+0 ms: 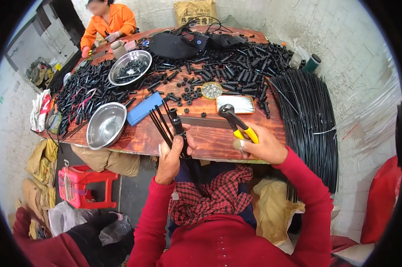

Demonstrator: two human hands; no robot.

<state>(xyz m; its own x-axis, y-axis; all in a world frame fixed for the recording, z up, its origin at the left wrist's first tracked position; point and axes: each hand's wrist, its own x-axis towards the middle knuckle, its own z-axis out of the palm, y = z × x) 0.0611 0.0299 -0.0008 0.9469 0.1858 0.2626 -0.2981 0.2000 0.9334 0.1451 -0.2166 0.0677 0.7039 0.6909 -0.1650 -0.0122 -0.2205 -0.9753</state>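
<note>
My left hand [169,159] is closed around a black tube-shaped part [177,123] held upright over the near table edge. Several thin black rods [161,124] fan upward beside it, and what joins them is hidden by my fingers. In my right hand [270,146] are slip-joint pliers [231,116] with yellow handles, gripped by the handles. Their dark head points up and to the left, apart from the black part. Just beyond the pliers lies a shallow orange-rimmed tray [253,105] with thin white-green pieces. A round dish [212,90] of small metal bits stands behind it.
Heaps of black tubular parts [241,69] cover the far table. Two steel bowls [106,125] and a blue block [144,109] are at left. A bundle of long black rods [305,129] hangs over the right edge. A person in orange [109,22] works at the far left.
</note>
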